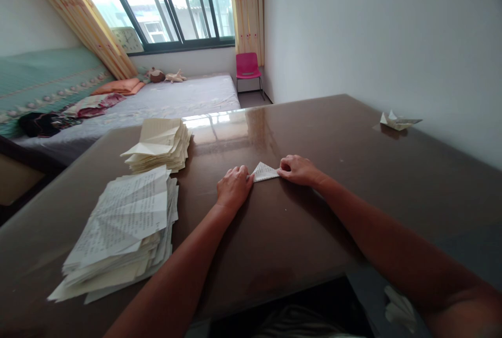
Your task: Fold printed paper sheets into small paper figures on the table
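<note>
A small folded paper triangle (263,172), covered in printed text, lies on the brown table (314,134) with its peak pointing away from me. My left hand (234,187) is closed at its left corner, the thumb and fingers pressed together there. At the opposite corner my right hand (299,170) pinches the paper, its fingers curled. Parts of both corners are hidden under the fingers.
To the left lie a stack of creased printed sheets (121,212) and, behind it, a stack of yellowish paper (159,139). A folded paper boat (397,121) sits at the far right by the wall. Beyond the table are a bed (196,90) and a pink chair (248,66).
</note>
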Tool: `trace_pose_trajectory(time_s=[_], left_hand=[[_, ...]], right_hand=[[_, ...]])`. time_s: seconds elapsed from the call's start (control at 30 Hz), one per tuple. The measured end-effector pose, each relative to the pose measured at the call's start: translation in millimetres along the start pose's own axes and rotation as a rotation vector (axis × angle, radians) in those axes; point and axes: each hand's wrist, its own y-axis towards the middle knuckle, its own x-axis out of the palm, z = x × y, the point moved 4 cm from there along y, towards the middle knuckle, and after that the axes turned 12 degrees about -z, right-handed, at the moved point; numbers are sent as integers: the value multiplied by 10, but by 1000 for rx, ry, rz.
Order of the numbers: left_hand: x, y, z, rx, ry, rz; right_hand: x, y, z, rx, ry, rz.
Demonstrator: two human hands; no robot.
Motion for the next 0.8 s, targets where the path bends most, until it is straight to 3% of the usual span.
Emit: trace_pose_trajectory(time_s=[0.4,0.47,0.57,0.67,0.8], left_hand=[[32,-11,19,10,5,47],[18,-22,50,81,35,112],[6,-58,154,309,146,152],[22,-90,242,495,253,73],[35,-107,277,541,366,0]], right_hand=[[-27,-19,-30,43,10,-32],[-30,-25,-35,54,9,-45],[-30,-28,-36,75,-6,-64],[-29,-21,-35,77,-21,-66],[-32,-21,-35,67,-13,-57]])
